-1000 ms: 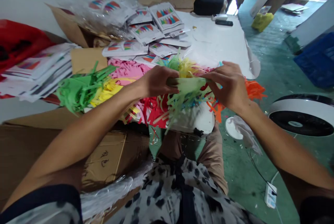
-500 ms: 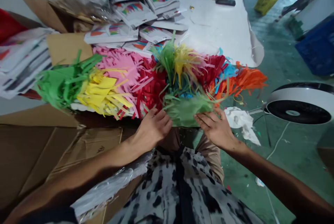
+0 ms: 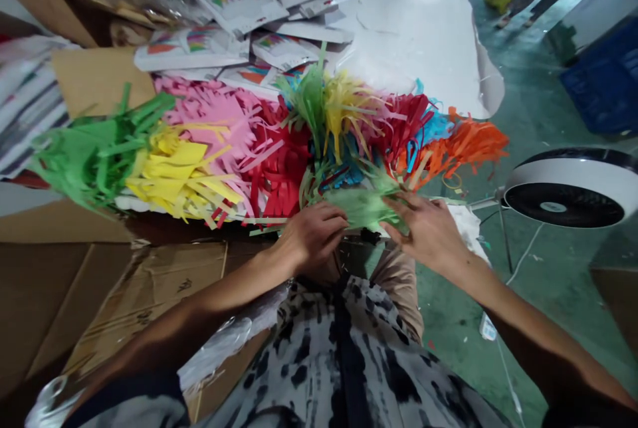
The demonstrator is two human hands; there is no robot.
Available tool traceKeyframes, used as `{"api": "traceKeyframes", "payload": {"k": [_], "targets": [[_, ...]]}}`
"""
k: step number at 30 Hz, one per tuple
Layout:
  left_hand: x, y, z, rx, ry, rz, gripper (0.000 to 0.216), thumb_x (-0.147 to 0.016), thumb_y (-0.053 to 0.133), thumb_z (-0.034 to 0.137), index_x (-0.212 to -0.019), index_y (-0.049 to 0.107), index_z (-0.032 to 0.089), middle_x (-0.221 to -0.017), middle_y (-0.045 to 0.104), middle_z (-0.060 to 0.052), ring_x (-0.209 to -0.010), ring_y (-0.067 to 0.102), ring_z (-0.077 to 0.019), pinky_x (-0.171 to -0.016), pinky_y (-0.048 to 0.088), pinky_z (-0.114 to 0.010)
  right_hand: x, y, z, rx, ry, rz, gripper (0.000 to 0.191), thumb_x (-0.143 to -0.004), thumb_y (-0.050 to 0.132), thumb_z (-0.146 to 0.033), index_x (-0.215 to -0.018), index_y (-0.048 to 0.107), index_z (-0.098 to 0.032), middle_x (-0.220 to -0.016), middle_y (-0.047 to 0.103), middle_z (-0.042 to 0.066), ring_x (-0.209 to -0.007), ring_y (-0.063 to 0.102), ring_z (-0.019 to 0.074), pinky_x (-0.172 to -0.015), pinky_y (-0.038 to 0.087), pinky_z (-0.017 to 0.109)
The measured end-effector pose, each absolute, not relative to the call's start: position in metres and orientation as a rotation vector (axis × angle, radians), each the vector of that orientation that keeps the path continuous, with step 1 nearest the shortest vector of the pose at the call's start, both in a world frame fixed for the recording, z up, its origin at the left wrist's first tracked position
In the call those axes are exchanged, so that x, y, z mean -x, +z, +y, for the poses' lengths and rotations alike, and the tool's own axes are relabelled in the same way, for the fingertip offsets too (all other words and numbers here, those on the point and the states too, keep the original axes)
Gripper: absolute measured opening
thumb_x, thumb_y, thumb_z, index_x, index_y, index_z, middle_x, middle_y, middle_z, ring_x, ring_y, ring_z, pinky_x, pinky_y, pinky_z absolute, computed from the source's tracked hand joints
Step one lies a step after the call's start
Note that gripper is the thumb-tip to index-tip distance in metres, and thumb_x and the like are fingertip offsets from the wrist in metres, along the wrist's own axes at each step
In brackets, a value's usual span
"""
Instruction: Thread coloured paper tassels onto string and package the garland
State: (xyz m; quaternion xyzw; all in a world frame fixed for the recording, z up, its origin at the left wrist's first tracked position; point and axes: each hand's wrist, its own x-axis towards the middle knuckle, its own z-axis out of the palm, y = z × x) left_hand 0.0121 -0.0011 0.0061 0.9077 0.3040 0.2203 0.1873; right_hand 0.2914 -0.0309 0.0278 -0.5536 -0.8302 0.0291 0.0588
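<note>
Two bare hands meet at a pale-green, fringed sheet of thin paper (image 3: pixel 366 207) on the near edge of a white-covered table (image 3: pixel 403 49). A hard or uneven pull could tear its flimsy strips, or snag them in the dark-blue fringed paper bundle (image 3: pixel 343 165) just beyond; a loose hold could let it slide off the edge. The sheet lies between the hands: the left hand (image 3: pixel 316 232) curls its fingers at one end, its grip impossible to confirm, while the right hand (image 3: pixel 423 228), fingers loosely spread, touches the other.

left hand (image 3: pixel 314 234) curled, right hand (image 3: pixel 423 230) spread
</note>
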Motion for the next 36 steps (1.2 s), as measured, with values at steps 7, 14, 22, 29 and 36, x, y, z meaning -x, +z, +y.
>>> {"api": "traceKeyframes", "payload": {"k": [7, 14, 22, 29, 36], "targets": [[-0.01, 0.01, 0.002, -2.436, 0.611, 0.87, 0.019, -0.103, 0.055, 0.019, -0.105, 0.073, 0.016, -0.107, 0.08, -0.01, -0.105, 0.075, -0.0244, -0.091, 0.062, -0.04, -0.295, 0.049, -0.038, 1.666, 0.011, -2.534, 0.05, -0.098, 0.066, -0.047, -0.139, 0.066, -0.019, -0.142, 0.069, 0.015, -0.125, 0.064, 0.0388, -0.091, 0.046, 0.052], [-0.006, 0.007, -0.004, -2.348, 0.69, 0.928, 0.016, -0.103, 0.06, 0.024, -0.102, 0.075, 0.02, -0.102, 0.08, -0.007, -0.098, 0.075, -0.022, -0.087, 0.06, -0.037, -0.291, 0.036, -0.027, 1.447, 0.291, -2.58, 0.016, -0.104, 0.062, -0.034, -0.106, 0.076, -0.026, -0.106, 0.079, 0.005, -0.106, 0.069, 0.0287, -0.086, 0.041, 0.042], [-0.011, 0.016, 0.009, -2.227, 0.442, 1.39, 0.023, -0.102, 0.06, 0.036, -0.096, 0.077, 0.022, -0.09, 0.082, -0.005, -0.081, 0.077, -0.0246, -0.065, 0.05, -0.031, -0.285, 0.028, -0.005, 1.632, 0.415, -2.48, 0.031, -0.107, 0.055, -0.034, -0.081, 0.065, -0.021, -0.082, 0.072, 0.004, -0.087, 0.066, 0.025, -0.074, 0.035, 0.036], [-0.019, 0.026, 0.017, -2.126, 0.262, 1.509, 0.023, -0.102, 0.06, 0.035, -0.1, 0.078, 0.021, -0.092, 0.082, -0.006, -0.082, 0.075, -0.023, -0.065, 0.041, -0.029, -0.275, 0.025, 0.008, 1.73, 0.417, -2.419, 0.022, -0.103, 0.062, -0.037, -0.089, 0.069, -0.021, -0.08, 0.072, 0.005, -0.084, 0.067, 0.0253, -0.075, 0.036, 0.035], [-0.017, 0.026, 0.018, -2.119, 0.21, 1.685, 0.026, -0.1, 0.061, 0.04, -0.092, 0.077, 0.021, -0.075, 0.076, -0.005, -0.069, 0.069, -0.0211, -0.061, 0.032, -0.029, -0.277, 0.012, 0.021, 1.82, 0.448, -2.29, 0.035, -0.1, 0.065, -0.049, -0.078, 0.066, -0.022, -0.064, 0.064, 0.002, -0.057, 0.055, 0.0182, -0.06, 0.029, 0.033]]}}
